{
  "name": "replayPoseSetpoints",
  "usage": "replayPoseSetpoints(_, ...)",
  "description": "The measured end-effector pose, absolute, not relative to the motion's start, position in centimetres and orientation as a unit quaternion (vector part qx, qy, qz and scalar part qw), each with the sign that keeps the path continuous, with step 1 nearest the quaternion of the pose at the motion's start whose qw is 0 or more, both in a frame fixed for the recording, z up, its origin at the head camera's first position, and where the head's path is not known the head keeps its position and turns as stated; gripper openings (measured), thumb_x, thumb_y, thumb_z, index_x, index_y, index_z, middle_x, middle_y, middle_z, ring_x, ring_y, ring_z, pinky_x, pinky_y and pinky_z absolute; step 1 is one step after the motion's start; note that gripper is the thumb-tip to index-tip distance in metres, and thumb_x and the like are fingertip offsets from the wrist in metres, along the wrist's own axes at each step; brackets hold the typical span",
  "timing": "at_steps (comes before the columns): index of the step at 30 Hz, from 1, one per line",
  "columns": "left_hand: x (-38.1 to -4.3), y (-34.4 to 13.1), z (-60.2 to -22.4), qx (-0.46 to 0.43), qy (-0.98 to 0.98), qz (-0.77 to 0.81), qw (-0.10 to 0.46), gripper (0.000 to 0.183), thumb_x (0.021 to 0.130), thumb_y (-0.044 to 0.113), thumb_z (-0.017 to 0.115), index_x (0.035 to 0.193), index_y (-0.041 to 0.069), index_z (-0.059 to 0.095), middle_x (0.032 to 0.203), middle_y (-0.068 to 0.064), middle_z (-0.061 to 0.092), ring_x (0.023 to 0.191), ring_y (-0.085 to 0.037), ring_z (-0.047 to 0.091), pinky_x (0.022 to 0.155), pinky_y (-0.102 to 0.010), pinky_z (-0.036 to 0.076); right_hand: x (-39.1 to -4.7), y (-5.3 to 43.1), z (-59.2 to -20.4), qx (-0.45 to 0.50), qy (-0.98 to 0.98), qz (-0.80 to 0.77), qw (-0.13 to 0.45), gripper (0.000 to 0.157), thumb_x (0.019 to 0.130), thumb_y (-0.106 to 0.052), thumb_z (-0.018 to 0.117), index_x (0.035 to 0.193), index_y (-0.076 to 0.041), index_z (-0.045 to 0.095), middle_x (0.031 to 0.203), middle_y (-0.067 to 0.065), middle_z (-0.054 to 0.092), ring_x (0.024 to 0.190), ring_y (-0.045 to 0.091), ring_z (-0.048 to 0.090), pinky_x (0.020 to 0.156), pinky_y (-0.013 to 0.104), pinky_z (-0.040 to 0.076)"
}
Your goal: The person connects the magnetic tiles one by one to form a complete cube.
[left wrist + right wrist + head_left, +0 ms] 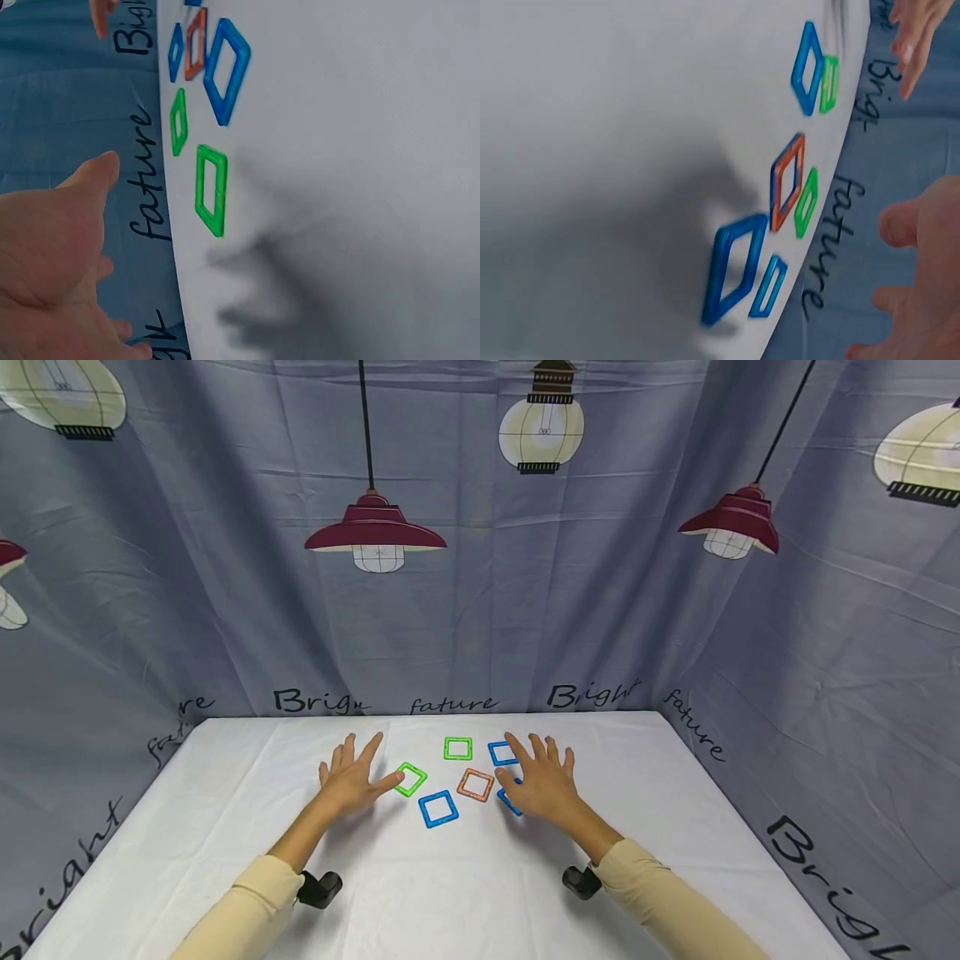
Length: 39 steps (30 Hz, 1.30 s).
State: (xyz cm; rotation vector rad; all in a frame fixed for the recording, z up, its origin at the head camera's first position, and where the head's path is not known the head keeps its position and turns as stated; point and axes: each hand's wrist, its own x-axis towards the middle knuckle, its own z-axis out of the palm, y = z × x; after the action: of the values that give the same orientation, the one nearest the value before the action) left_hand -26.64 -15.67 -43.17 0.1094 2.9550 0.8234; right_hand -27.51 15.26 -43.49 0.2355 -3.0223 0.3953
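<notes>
Several square plastic frames lie flat and apart on the white table. My left hand (pixel 350 787), fingers spread, hovers left of them; its thumb tip overlaps a green square (pixel 410 779) in the head view, while the left wrist view shows a gap. Above the right side hovers my right hand (pixel 542 785), also spread and holding nothing. It partly covers a near blue square (pixel 736 268) and a far blue square (pixel 501 753). Between the hands lie an orange square (pixel 476 785), another green square (pixel 458 748) and a third blue square (pixel 438 809).
The white cloth-covered table (pixel 420 893) ends at a grey-blue curtain (pixel 465 635) printed with lamps and lettering. A black wrist camera (pixel 320 889) hangs under the left forearm, and another black camera (pixel 581 882) under the right.
</notes>
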Motion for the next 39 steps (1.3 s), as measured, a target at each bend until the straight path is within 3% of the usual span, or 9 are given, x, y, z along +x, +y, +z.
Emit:
replayPoseSetpoints(5, -27.0, -15.1, -42.6, 0.046, 0.951, 0.302, 0.059, 0.089, 0.094, 0.048, 0.068, 0.162, 0.012, 0.022, 0.163, -0.037, 0.010, 0.150, -0.057, 0.012, 0.114, -0.075, 0.018, -27.1, 13.7, -43.4, 0.098, -0.980, 0.168, 0.047, 0.065, 0.099, -0.050, 0.051, 0.158, -0.025, 0.038, 0.158, 0.023, 0.039, 0.147, 0.048, 0.029, 0.115, 0.074, 0.013)
replayPoseSetpoints(9, -27.4, -14.9, -42.6, 0.037, 0.938, 0.333, 0.086, 0.092, 0.091, 0.044, 0.072, 0.162, 0.014, 0.023, 0.163, -0.035, 0.014, 0.149, -0.057, 0.020, 0.111, -0.074, 0.028, -26.8, 12.5, -43.3, 0.116, -0.968, 0.217, 0.041, 0.061, 0.098, -0.045, 0.054, 0.154, -0.022, 0.045, 0.153, 0.020, 0.047, 0.142, 0.045, 0.040, 0.109, 0.070, 0.025)
replayPoseSetpoints(14, -28.1, -14.9, -43.2, 0.024, 0.911, 0.398, 0.110, 0.097, 0.082, 0.022, 0.083, 0.161, 0.014, 0.028, 0.162, -0.031, 0.024, 0.147, -0.053, 0.027, 0.113, -0.070, 0.029, -26.8, 11.3, -43.7, 0.139, -0.947, 0.291, 0.009, 0.059, 0.094, -0.039, 0.063, 0.148, -0.017, 0.052, 0.141, 0.018, 0.060, 0.124, 0.040, 0.059, 0.100, 0.062, 0.042)
replayPoseSetpoints(18, -28.6, -15.1, -43.8, 0.011, 0.896, 0.429, 0.110, 0.095, 0.075, 0.009, 0.086, 0.157, 0.015, 0.038, 0.157, -0.030, 0.037, 0.143, -0.050, 0.037, 0.112, -0.067, 0.034, -26.7, 10.8, -43.8, 0.155, -0.928, 0.338, -0.024, 0.054, 0.091, -0.035, 0.073, 0.138, -0.012, 0.061, 0.122, 0.020, 0.069, 0.105, 0.033, 0.067, 0.087, 0.052, 0.054)
replayPoseSetpoints(22, -29.0, -15.4, -44.7, 0.007, 0.895, 0.436, 0.091, 0.086, 0.072, 0.005, 0.087, 0.150, 0.014, 0.050, 0.143, -0.028, 0.053, 0.129, -0.044, 0.054, 0.103, -0.060, 0.045, -26.7, 10.1, -44.3, 0.164, -0.919, 0.356, -0.053, 0.052, 0.086, -0.031, 0.081, 0.130, -0.008, 0.065, 0.110, 0.014, 0.072, 0.100, 0.027, 0.068, 0.079, 0.041, 0.054)
replayPoseSetpoints(25, -29.2, -15.5, -45.3, 0.010, 0.897, 0.436, 0.076, 0.081, 0.071, 0.002, 0.087, 0.145, 0.012, 0.056, 0.134, -0.024, 0.059, 0.121, -0.037, 0.058, 0.099, -0.054, 0.048, -26.9, 9.6, -44.7, 0.163, -0.916, 0.360, -0.071, 0.055, 0.083, -0.028, 0.085, 0.130, -0.007, 0.065, 0.106, 0.011, 0.071, 0.097, 0.023, 0.066, 0.078, 0.038, 0.052)
replayPoseSetpoints(35, -30.3, -15.4, -46.4, 0.018, 0.894, 0.441, 0.074, 0.075, 0.069, -0.004, 0.084, 0.139, 0.010, 0.062, 0.121, -0.015, 0.064, 0.105, -0.025, 0.060, 0.093, -0.045, 0.049, -27.4, 8.9, -46.2, 0.164, -0.916, 0.357, -0.076, 0.067, 0.070, -0.011, 0.093, 0.130, -0.005, 0.064, 0.099, 0.010, 0.066, 0.086, 0.016, 0.056, 0.079, 0.035, 0.048)
replayPoseSetpoints(39, -30.7, -15.4, -46.7, 0.014, 0.896, 0.437, 0.077, 0.073, 0.069, -0.005, 0.084, 0.137, 0.012, 0.064, 0.118, -0.013, 0.063, 0.101, -0.025, 0.057, 0.091, -0.042, 0.047, -27.6, 8.8, -46.5, 0.174, -0.915, 0.356, -0.073, 0.068, 0.069, -0.010, 0.093, 0.131, -0.005, 0.065, 0.097, 0.009, 0.065, 0.085, 0.016, 0.056, 0.079, 0.035, 0.048)
